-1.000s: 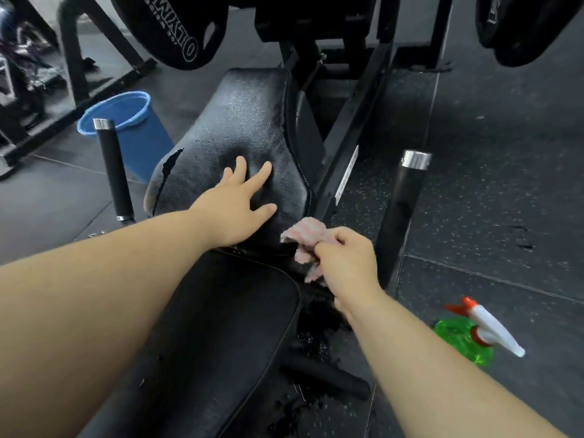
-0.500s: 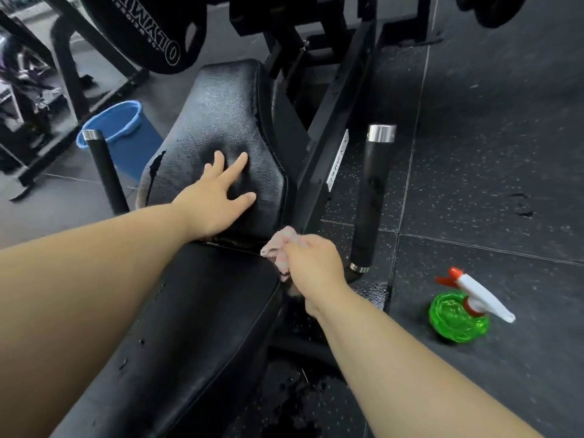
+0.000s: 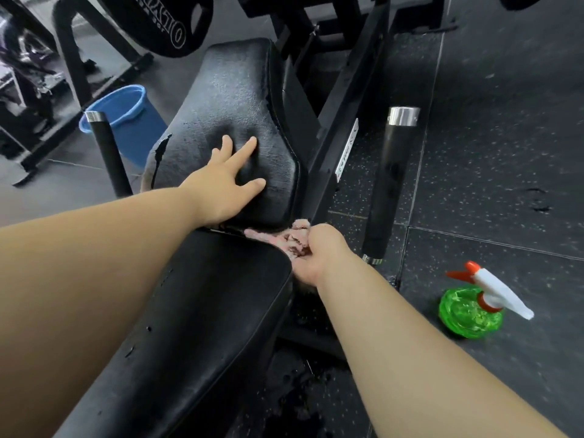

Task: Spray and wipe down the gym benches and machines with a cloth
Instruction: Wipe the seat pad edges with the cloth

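A: The left hand [image 3: 221, 188]?
B: Fingers spread flat, pressing the bench's back pad [image 3: 237, 99].
A: The right hand [image 3: 319, 257]?
B: Bunching a pink cloth [image 3: 284, 237] at the pads' seam; the spray bottle [image 3: 471, 311] stands on the floor [image 3: 489, 153] nearby.

The seat pad [image 3: 189, 311] lies near, with the back pad [image 3: 234, 99] just beyond it. The left hand [image 3: 221, 191] rests on the back pad's near end. The right hand [image 3: 319, 257] holds the cloth [image 3: 284, 238] at the gap between both pads, on their right side. The spray bottle [image 3: 471, 311] stands on the floor [image 3: 505, 153], right of the seat pad. The bucket [image 3: 123, 118] sits left of the back pad.
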### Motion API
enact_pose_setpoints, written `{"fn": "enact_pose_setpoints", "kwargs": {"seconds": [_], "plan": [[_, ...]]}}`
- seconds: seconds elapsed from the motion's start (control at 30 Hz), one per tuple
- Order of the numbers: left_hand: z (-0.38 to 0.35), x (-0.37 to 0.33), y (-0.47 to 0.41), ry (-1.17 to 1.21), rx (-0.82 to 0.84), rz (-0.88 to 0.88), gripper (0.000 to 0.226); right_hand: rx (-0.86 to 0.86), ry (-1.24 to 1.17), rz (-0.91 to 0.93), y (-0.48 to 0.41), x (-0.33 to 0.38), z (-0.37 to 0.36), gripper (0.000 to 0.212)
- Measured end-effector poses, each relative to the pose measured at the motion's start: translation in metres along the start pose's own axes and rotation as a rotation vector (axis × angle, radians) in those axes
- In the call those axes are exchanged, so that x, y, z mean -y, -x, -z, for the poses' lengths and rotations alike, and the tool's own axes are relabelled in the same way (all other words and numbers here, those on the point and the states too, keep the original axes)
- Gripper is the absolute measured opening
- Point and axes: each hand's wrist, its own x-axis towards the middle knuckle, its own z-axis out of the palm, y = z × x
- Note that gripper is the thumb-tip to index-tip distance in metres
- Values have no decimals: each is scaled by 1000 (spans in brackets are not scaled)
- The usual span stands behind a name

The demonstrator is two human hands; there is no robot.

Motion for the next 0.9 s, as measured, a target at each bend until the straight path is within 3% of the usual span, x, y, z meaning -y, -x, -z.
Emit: {"fn": "enact_pose_setpoints", "kwargs": {"seconds": [0.13,0.27,0.33,0.4,0.43,0.5,0.57,0.7,0.83,0.9], "plan": [[-3,0,0,9,-12,-7,71,-19,-29,0,-6,6,-3,46],[-1,2,-1,21,-11,-14,71,-17,404,139,22,19,-4,33],[-4,3,-1,55,-26,-11,71,-74,566,542,33,34,-7,22],[-4,2,-1,67,-33,-2,71,62,622,870,41,44,-23,15],[-4,0,-1,65,-29,1,71,140,674,930,41,46,-30,13],[-3,-1,-2,61,-21,11,72,158,729,931,22,41,-35,14],[-1,-3,-3,62,-12,19,72,-33,786,962,6,22,-20,28],[-2,-9,2,64,-12,22,71,-45,721,767,16,-14,15,28],[8,-9,-8,96,-180,14,60,-78,838,980,18,36,-4,22],[18,-11,-22,144,-284,-16,66,14,901,1105,20,67,-34,24]]}}
